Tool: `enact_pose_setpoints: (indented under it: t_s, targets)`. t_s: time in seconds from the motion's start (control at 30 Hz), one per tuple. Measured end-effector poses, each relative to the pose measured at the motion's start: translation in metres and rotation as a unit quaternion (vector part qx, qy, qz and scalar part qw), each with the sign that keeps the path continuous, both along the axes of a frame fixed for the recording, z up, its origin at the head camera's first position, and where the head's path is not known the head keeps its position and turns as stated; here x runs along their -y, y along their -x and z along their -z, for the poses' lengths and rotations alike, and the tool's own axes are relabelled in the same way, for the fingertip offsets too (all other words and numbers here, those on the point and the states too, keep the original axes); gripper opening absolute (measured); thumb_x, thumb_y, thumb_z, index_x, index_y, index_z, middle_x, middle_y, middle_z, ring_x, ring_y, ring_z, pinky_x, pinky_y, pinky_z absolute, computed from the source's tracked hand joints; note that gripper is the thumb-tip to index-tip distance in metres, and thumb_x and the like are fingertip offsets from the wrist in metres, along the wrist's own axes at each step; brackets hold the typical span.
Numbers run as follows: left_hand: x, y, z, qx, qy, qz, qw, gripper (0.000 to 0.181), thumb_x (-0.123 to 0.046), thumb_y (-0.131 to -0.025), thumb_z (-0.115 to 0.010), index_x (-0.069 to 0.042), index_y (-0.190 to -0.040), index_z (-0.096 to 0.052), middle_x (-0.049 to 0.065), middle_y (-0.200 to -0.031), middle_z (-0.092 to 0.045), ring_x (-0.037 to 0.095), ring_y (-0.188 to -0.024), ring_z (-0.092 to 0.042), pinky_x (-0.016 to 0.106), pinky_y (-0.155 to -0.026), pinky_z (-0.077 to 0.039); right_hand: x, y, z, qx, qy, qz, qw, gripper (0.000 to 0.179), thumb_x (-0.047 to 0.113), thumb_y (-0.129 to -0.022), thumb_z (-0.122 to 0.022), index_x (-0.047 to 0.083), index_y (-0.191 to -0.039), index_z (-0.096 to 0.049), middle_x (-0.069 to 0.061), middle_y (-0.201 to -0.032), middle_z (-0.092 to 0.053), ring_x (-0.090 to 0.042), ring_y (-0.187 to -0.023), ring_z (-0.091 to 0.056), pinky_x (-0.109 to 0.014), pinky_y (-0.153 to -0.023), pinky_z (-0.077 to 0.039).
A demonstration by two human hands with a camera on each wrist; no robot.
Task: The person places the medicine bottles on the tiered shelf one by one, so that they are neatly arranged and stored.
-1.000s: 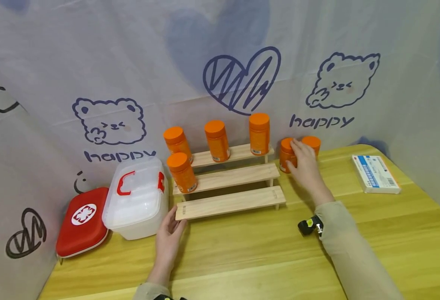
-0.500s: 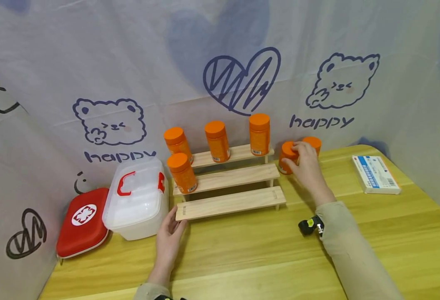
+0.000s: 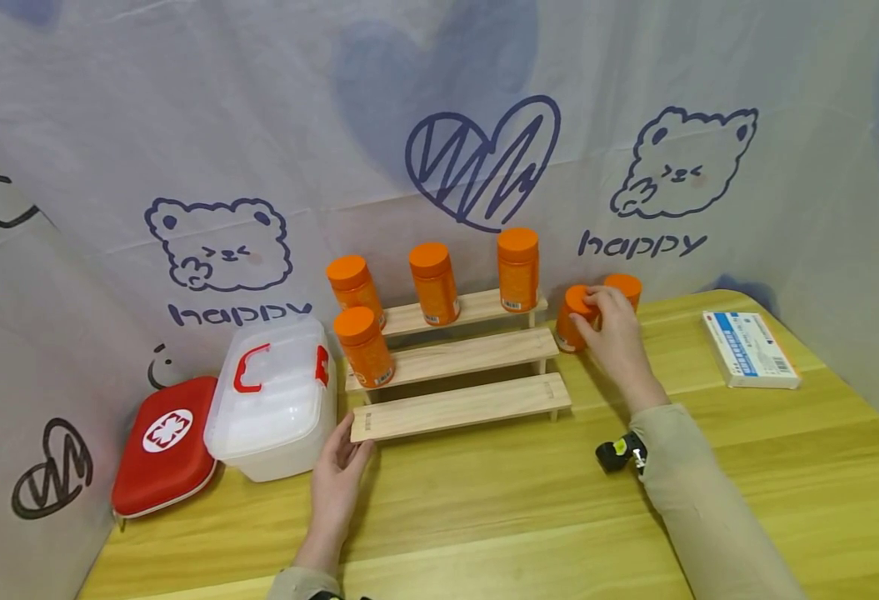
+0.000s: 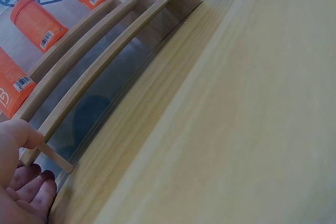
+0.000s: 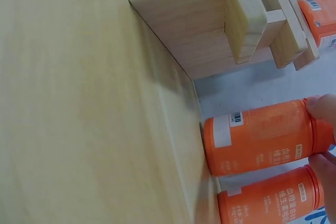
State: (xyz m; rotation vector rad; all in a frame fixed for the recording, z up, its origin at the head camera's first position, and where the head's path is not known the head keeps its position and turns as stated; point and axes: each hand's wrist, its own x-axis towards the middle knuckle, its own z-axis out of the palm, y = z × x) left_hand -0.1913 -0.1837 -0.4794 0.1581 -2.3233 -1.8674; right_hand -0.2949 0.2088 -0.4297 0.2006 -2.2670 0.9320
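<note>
My right hand (image 3: 619,342) pinches the lid of an orange bottle (image 3: 571,332) to the right of the stepped wooden rack (image 3: 461,406). In the right wrist view this bottle (image 5: 257,137) stands upright on the table, thumb and fingers on opposite sides of its lid. Just behind it is a second orange bottle (image 5: 270,198), partly covered by the hand in the head view. My left hand (image 3: 337,483) grips the left end of the rack's lowest step; in the left wrist view its fingers (image 4: 37,192) curl beneath the board. Several like bottles stand on the upper steps, three on the top one.
Left of the rack stands a translucent lidded box (image 3: 274,417) with a red handle, beside a red first-aid case (image 3: 169,450). A white and blue carton (image 3: 754,350) lies at the right of the wooden table (image 3: 484,517). A printed curtain (image 3: 424,67) hangs behind.
The bottle under my right hand has shifted slightly toward me, and the thumb now presses against its lid. My left hand and the rack look unmoved.
</note>
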Motion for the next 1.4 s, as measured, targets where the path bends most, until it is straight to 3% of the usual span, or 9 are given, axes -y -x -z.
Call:
enact_pose_setpoints:
  t_s: [0.27, 0.5, 0.73, 1.0, 1.13, 1.4]
  targets:
    - [0.001, -0.001, 0.000, 0.002, 0.003, -0.002, 1.0000, 0.055, -0.009, -0.093, -0.063, -0.006, -0.144, -0.042, 0.017, -0.145, -0.041, 0.028, -0.125, -0.045, 0.035, -0.104, -0.039, -0.001, -0.008, -0.014, 0.013, -0.001, -0.025, 0.9996, 0.028, 0.003, -0.086, -0.069, -0.009, -0.110, -0.061, -0.025, -0.117, -0.055, -0.040, -0.113, -0.047, -0.052, -0.102, -0.036]
    - [0.002, -0.001, 0.000, 0.004, 0.008, -0.003, 1.0000, 0.055, -0.010, -0.093, -0.063, -0.006, -0.144, -0.042, 0.017, -0.145, -0.041, 0.028, -0.125, -0.046, 0.031, -0.102, -0.040, -0.005, -0.014, -0.036, -0.029, 0.018, -0.031, 0.9989, 0.028, 0.004, -0.084, -0.073, -0.007, -0.109, -0.064, -0.023, -0.117, -0.058, -0.037, -0.109, -0.052, -0.050, -0.094, -0.045]
    - [0.002, -0.001, -0.002, -0.007, 0.006, -0.004, 0.9999, 0.055, -0.009, -0.092, -0.063, -0.005, -0.143, -0.043, 0.017, -0.146, -0.040, 0.030, -0.123, -0.048, 0.018, -0.095, -0.042, 0.002, -0.026, -0.061, -0.077, 0.011, -0.030, 0.9965, 0.030, 0.005, -0.082, -0.076, -0.004, -0.109, -0.066, -0.018, -0.116, -0.062, -0.033, -0.108, -0.056, -0.047, -0.091, -0.049]
    - [0.002, -0.002, -0.005, -0.011, 0.007, -0.001, 0.9999, 0.055, -0.009, -0.093, -0.063, -0.003, -0.144, -0.041, 0.019, -0.146, -0.039, 0.032, -0.124, -0.046, 0.032, -0.101, -0.041, 0.020, -0.042, -0.081, -0.099, -0.006, -0.056, 0.9935, 0.032, 0.008, -0.080, -0.079, -0.001, -0.108, -0.068, -0.012, -0.116, -0.063, -0.027, -0.111, -0.055, -0.041, -0.094, -0.048]
    - [0.002, -0.002, -0.005, -0.015, 0.007, 0.001, 0.9999, 0.055, -0.009, -0.093, -0.062, -0.002, -0.144, -0.040, 0.020, -0.146, -0.039, 0.032, -0.124, -0.046, 0.035, -0.102, -0.041, 0.033, -0.047, -0.084, -0.115, -0.010, -0.094, 0.9889, 0.032, 0.006, -0.077, -0.080, -0.001, -0.106, -0.069, -0.013, -0.116, -0.064, -0.027, -0.112, -0.056, -0.039, -0.095, -0.047]
    - [0.001, -0.002, -0.001, -0.014, 0.008, 0.004, 0.9999, 0.055, -0.011, -0.093, -0.063, -0.005, -0.143, -0.043, 0.018, -0.145, -0.041, 0.031, -0.123, -0.047, 0.029, -0.100, -0.042, 0.065, -0.048, -0.072, -0.149, -0.008, -0.161, 0.9756, 0.034, 0.005, -0.074, -0.083, 0.000, -0.105, -0.070, -0.012, -0.115, -0.065, -0.026, -0.114, -0.056, -0.037, -0.099, -0.044]
